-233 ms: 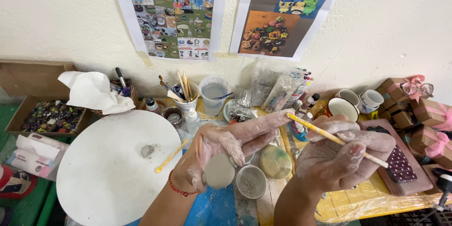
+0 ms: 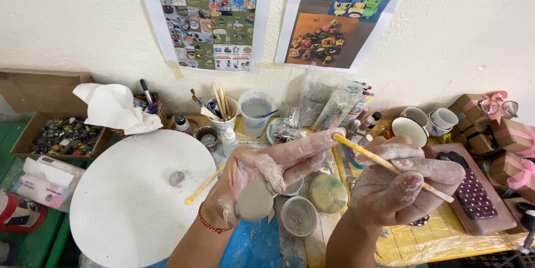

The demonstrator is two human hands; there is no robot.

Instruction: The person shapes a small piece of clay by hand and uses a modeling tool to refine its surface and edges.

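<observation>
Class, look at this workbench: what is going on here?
A person with clay-smeared hands works at a cluttered craft table. The left hand holds a flat round grey clay piece. The right hand holds a thin yellow-handled stick tool, its tip near the left fingertips. A round white board lies to the left.

A cluttered work table point(image 2: 423, 243) with a yellow covering at the right is carrying everything; a white round board point(image 2: 128, 201) is lying at the left with a small grey clay lump point(image 2: 176, 177) and a yellow stick point(image 2: 204, 185) on it; a cup of grey water point(image 2: 256, 113), a brush jar point(image 2: 223, 117), white mugs point(image 2: 429, 120), a yellowish sponge point(image 2: 328, 193) and a small grey-filled dish point(image 2: 299, 216) are sitting behind and beside it; a cardboard tray of beads point(image 2: 58, 136) is resting far left.
</observation>
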